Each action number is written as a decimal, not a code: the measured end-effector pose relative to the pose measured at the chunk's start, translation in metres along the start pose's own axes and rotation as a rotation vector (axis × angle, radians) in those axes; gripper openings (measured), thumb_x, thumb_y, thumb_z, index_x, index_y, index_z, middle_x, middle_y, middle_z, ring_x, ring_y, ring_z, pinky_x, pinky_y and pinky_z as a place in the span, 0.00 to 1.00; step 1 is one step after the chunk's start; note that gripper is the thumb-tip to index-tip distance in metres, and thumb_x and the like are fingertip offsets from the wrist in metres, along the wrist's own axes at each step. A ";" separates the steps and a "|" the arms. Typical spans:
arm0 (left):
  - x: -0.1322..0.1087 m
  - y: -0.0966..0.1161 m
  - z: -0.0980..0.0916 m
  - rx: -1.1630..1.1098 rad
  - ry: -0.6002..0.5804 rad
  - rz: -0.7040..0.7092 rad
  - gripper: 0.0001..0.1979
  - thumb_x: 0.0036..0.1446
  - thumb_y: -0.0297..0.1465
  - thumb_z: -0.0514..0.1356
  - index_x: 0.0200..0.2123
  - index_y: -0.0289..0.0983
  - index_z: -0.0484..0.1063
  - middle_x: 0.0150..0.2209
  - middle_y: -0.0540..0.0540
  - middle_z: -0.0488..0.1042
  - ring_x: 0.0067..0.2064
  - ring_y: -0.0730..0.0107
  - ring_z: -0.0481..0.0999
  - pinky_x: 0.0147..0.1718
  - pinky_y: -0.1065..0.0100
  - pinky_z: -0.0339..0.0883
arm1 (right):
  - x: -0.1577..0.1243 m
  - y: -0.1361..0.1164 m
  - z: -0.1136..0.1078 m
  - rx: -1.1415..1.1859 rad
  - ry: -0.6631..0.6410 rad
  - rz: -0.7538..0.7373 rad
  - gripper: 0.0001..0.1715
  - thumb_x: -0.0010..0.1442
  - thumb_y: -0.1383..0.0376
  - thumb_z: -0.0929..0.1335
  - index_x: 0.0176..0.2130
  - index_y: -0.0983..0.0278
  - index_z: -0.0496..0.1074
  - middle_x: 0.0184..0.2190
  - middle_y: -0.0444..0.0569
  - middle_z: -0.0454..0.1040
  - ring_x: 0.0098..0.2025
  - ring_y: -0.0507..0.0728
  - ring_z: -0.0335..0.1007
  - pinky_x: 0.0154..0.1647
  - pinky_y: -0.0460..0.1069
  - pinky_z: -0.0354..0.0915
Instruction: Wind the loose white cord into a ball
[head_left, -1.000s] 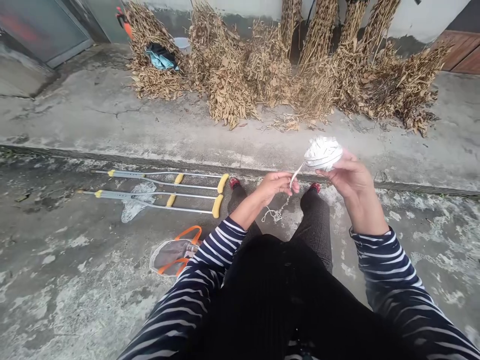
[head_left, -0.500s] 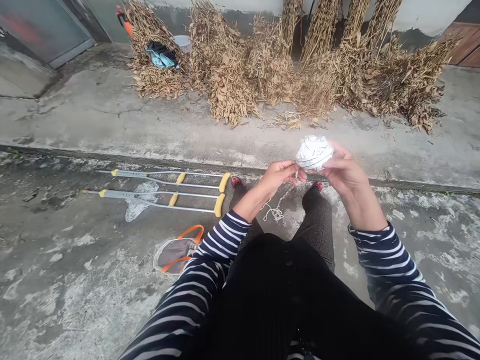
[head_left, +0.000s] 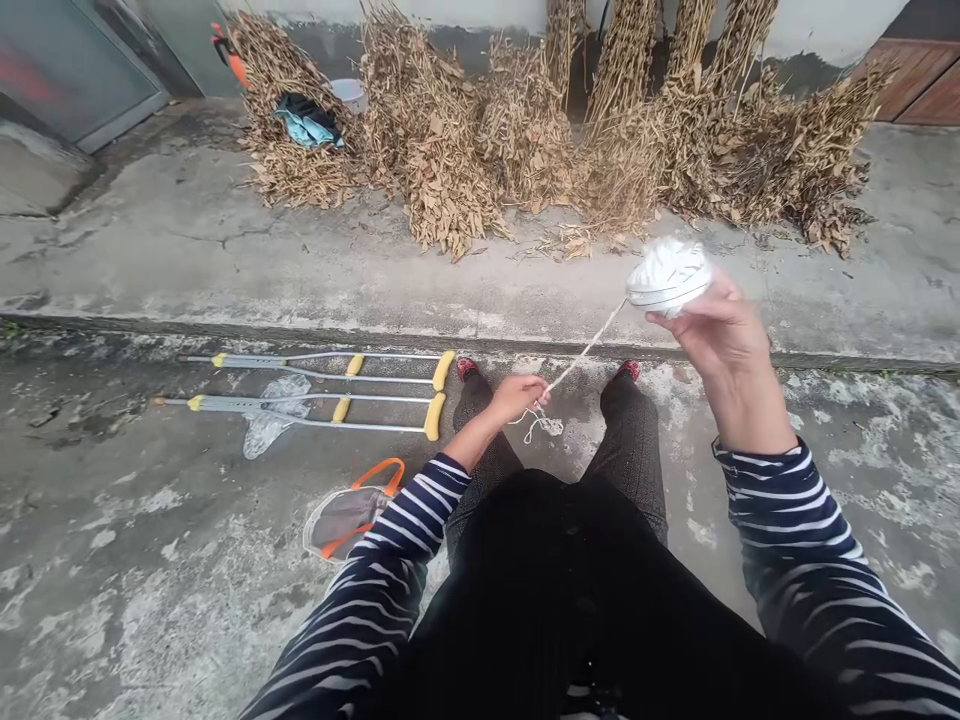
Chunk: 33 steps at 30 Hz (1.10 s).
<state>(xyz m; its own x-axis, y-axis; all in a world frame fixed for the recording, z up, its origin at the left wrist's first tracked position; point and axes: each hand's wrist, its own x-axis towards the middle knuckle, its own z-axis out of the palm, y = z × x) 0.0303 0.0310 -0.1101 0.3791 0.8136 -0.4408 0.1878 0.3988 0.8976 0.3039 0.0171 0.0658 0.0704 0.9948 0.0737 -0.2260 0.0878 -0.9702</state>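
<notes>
Two bare hands on one white ball of string [head_left: 669, 275]. Right hand [head_left: 720, 335] raised well right of the crutches [head_left: 322, 392], fingertips curled around the ball, gripping it. Left hand [head_left: 517, 395] lower, just right of the crutches' yellow pads, thumb and fingers pinched on the strand [head_left: 585, 350], stretched taut up to the ball. Tangled end [head_left: 546, 426] dangling beside that hand. Grey bag [head_left: 346, 510] with orange straps on the near side of the crutches; dried stalks [head_left: 525, 150] well beyond them.
</notes>
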 end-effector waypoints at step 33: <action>-0.043 0.011 -0.030 0.055 -0.297 0.154 0.10 0.57 0.33 0.61 0.31 0.36 0.81 0.34 0.44 0.84 0.44 0.61 0.83 0.55 0.61 0.69 | 0.007 0.031 0.004 -0.188 0.271 -0.103 0.31 0.34 0.69 0.83 0.41 0.55 0.83 0.46 0.43 0.82 0.54 0.66 0.78 0.58 0.66 0.78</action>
<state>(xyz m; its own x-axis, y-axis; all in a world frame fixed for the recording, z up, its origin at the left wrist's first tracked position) -0.0110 0.0128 -0.0813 0.6531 0.7003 -0.2882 0.1532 0.2505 0.9559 0.2940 0.0274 0.0369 0.3446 0.9291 0.1338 -0.0233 0.1510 -0.9883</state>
